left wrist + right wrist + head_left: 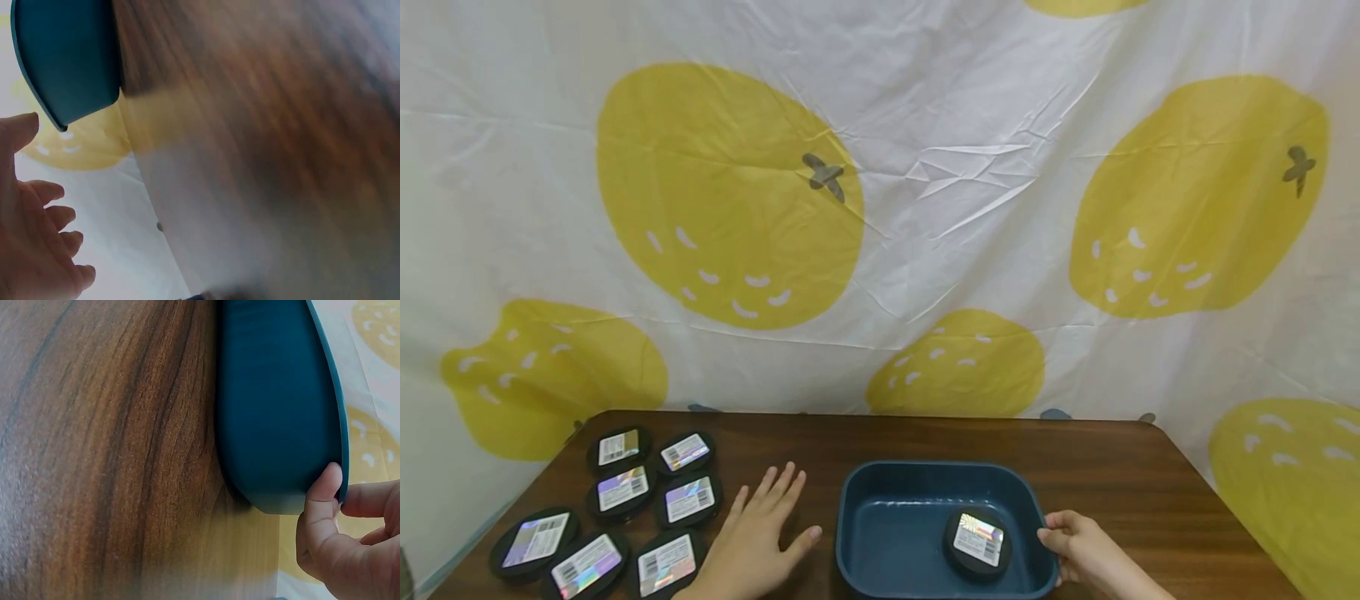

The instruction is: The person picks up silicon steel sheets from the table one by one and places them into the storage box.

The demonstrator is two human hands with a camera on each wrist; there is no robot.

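Observation:
A dark blue rectangular plastic bin [895, 546] stands on the wooden table, with one round black container [977, 543] inside, its label facing up. At the bin's right side my right hand [1086, 550] pinches the rim between thumb and fingers; the right wrist view shows that hand [350, 534] at the rim of the bin [281, 406]. My left hand [756, 537] is spread with straight fingers over the table, left of the bin and holding nothing. Beside it lies a round black container [667, 565] with a shiny label, partly overlapped by the hand.
Several more round black containers [622, 489] with silvery barcode labels lie grouped on the table's left side. The brown wooden table [1150, 483] ends at a white curtain [970, 208] printed with yellow fruit, which hangs behind and along the sides.

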